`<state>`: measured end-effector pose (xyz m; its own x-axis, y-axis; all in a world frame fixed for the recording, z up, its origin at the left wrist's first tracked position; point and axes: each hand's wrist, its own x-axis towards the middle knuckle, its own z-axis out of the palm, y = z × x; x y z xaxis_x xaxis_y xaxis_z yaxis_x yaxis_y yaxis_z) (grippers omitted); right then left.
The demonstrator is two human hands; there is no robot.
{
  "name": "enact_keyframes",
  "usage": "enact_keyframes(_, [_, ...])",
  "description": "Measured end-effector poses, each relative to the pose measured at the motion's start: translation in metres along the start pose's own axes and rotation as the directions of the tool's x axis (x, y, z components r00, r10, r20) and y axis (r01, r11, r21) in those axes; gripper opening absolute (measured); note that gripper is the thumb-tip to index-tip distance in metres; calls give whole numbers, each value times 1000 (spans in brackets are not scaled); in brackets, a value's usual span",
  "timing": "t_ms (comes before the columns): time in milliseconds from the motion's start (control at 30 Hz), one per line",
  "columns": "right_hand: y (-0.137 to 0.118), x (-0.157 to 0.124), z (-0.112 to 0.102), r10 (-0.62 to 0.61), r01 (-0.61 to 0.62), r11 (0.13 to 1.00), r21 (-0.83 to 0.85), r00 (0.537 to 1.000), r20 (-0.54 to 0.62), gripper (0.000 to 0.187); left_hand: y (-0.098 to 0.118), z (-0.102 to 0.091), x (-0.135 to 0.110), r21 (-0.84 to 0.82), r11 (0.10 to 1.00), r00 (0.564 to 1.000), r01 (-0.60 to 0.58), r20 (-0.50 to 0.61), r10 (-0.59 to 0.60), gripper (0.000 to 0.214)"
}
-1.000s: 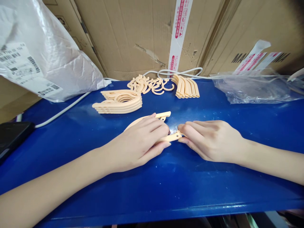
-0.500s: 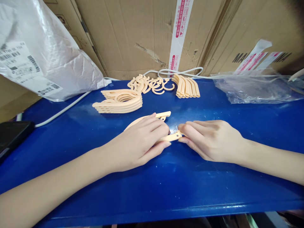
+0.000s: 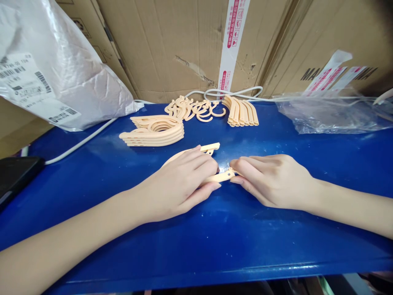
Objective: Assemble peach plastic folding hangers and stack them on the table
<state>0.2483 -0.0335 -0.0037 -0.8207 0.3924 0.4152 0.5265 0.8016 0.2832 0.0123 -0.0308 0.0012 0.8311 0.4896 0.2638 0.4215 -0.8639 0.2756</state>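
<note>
My left hand [image 3: 184, 184] is closed around a cream plastic hanger piece [image 3: 219, 177], palm down over the table. One end of it, with a round hole, sticks out past my thumb, and another arm of it shows beyond my knuckles. My right hand [image 3: 273, 180] pinches a small cream hanger part [image 3: 233, 170] against that holed end; my fingers hide most of it. Behind my hands lie a stack of curved hanger pieces [image 3: 156, 133], a heap of hanger hooks [image 3: 196, 110] and a row of hanger arms [image 3: 242, 112].
The blue table [image 3: 245, 246] ends at a front edge below my hands. Cardboard boxes [image 3: 172, 45] stand along its back, with a white cable [image 3: 82, 141] near them. A silvery parcel bag [image 3: 86, 82], a black phone-like object [image 3: 20, 180] and a clear plastic bag [image 3: 331, 114] lie around.
Almost nothing differs. Both hands and the held pieces have shifted very slightly, the grips staying the same.
</note>
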Motion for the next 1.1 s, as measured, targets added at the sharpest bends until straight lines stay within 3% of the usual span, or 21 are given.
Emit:
enact_keyframes(633, [1, -1, 1, 19, -19, 1000, 25, 1000, 6, 33, 1, -2, 1, -18, 999, 999, 28, 33, -27, 21])
enact_keyframes(1100, [3, 0, 1, -11, -4, 992, 129, 994, 112, 32, 0, 1, 1, 3, 1000, 999, 10, 49, -10, 19])
